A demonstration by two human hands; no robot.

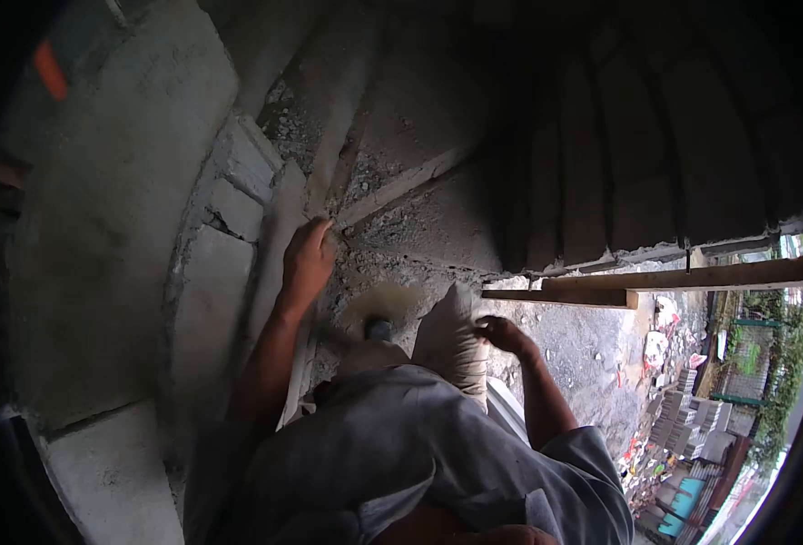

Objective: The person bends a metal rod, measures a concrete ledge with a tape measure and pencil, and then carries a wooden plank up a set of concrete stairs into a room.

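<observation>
Right hand [501,334] fingers curled tight on the top corner of the pale sack [451,350], which sits against the torso, near the open drop; left hand [309,259] fingers bent against a concrete block [274,227], actual grip unclear. Risk, as judged: loose rubble [401,227] could crumble under the left hand; the sack could slip out over the edge.

Dim, daylight lower right, fisheye vignette

Left arm extended, left hand [309,259] raised with fingers curled; right arm bent at the elbow, right hand [501,334] lower, fingers clenched.
</observation>
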